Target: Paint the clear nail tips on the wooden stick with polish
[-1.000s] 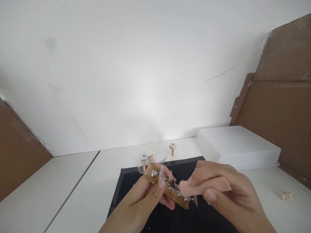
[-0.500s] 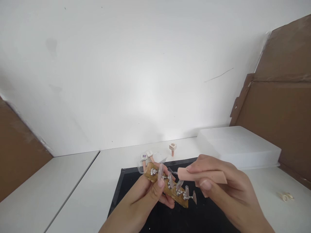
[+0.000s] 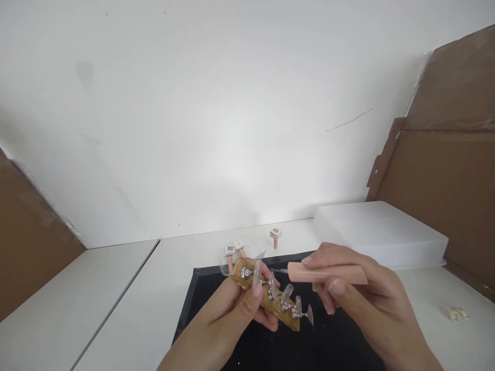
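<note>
The hands (image 3: 231,312) hide part of the wooden block (image 3: 276,307) and pink handle (image 3: 320,274) — the black mat (image 3: 325,340) is cut off below.

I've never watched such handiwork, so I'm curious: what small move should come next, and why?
Probably ease the pink-handled tool down onto the nearest clear piece: its thin end, pointed by the right hand, appears close by, and the left hand holds the brown block bearing those pieces.

Left hand (image 3: 232,317) is gripping a knobbly brown block (image 3: 267,303), bottom centre of the frame, clear nail-shaped tips (image 3: 286,292) sticking off it. Right hand (image 3: 373,301), lower right, has a pink-handled brush (image 3: 320,274) pinched. I'm seeing a whitish box (image 3: 382,226) behind it, too.
</note>
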`<action>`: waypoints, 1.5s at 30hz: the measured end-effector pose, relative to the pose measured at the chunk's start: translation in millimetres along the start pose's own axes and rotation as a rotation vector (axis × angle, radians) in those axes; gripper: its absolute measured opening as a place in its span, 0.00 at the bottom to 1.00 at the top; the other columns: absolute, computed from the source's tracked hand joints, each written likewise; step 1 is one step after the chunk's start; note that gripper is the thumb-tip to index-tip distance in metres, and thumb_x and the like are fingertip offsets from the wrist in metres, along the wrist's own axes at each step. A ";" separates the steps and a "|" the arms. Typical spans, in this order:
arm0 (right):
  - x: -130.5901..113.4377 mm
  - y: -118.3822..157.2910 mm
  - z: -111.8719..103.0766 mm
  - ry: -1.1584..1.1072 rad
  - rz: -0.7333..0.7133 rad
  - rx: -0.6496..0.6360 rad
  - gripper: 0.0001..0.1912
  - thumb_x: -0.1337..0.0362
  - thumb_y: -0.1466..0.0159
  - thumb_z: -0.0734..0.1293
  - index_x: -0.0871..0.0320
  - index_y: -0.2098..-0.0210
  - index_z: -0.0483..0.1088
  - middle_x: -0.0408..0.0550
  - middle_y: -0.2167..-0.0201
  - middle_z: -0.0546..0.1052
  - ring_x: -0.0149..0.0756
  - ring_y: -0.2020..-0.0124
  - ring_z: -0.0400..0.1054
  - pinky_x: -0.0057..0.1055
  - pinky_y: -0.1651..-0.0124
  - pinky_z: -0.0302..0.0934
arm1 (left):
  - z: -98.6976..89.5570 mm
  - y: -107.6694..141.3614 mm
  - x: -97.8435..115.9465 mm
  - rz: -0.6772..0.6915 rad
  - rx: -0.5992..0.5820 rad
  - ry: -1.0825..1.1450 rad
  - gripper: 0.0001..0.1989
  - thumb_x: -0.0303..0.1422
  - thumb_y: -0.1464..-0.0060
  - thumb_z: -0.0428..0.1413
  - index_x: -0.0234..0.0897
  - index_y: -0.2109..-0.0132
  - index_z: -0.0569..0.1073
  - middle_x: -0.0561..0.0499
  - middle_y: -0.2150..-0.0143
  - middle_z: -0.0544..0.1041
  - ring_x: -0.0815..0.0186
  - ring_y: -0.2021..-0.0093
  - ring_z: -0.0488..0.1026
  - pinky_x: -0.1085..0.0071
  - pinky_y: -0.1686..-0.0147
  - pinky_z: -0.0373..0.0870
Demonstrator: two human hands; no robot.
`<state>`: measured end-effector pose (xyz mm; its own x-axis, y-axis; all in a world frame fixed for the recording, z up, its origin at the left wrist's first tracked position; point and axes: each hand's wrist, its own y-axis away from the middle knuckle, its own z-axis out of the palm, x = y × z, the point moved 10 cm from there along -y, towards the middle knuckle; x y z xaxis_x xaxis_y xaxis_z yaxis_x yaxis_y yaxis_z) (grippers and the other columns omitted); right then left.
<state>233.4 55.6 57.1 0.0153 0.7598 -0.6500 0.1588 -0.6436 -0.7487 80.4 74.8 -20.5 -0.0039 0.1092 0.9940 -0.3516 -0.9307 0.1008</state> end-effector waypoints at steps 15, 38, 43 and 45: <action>3.3 3.6 0.8 -0.055 0.018 -0.045 0.08 0.58 0.31 0.66 0.49 0.57 0.78 0.42 0.71 0.81 0.28 0.81 0.64 0.26 0.75 0.64 | -3.6 -3.5 0.0 0.026 -0.005 0.043 0.18 0.50 0.43 0.56 0.41 0.56 0.71 0.52 0.64 0.77 0.66 0.66 0.75 0.65 0.58 0.74; 5.8 -3.3 10.4 -0.148 0.092 -0.128 0.10 0.60 0.30 0.65 0.46 0.53 0.77 0.41 0.67 0.83 0.28 0.75 0.70 0.25 0.70 0.65 | 1.6 -7.1 5.4 0.071 -0.056 -0.004 0.20 0.51 0.41 0.53 0.41 0.53 0.73 0.50 0.68 0.78 0.60 0.64 0.77 0.62 0.58 0.74; 8.8 -5.5 21.1 -0.352 0.181 -0.193 0.09 0.58 0.31 0.67 0.45 0.54 0.78 0.42 0.67 0.85 0.32 0.66 0.77 0.28 0.61 0.70 | -1.7 -9.9 9.8 0.062 -0.035 -0.026 0.18 0.49 0.40 0.53 0.40 0.55 0.74 0.49 0.64 0.78 0.63 0.65 0.76 0.62 0.56 0.73; 9.9 -3.9 19.2 -0.362 0.169 -0.164 0.08 0.57 0.31 0.67 0.46 0.55 0.78 0.42 0.68 0.85 0.31 0.68 0.77 0.27 0.62 0.70 | -4.0 -9.2 8.8 0.061 -0.022 -0.012 0.18 0.49 0.41 0.53 0.40 0.56 0.73 0.49 0.63 0.79 0.64 0.65 0.76 0.63 0.57 0.73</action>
<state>214.0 63.9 51.1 -0.2884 0.5447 -0.7874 0.3388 -0.7111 -0.6160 79.8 85.7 -12.8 -0.0143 0.0483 0.9987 -0.3720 -0.9274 0.0395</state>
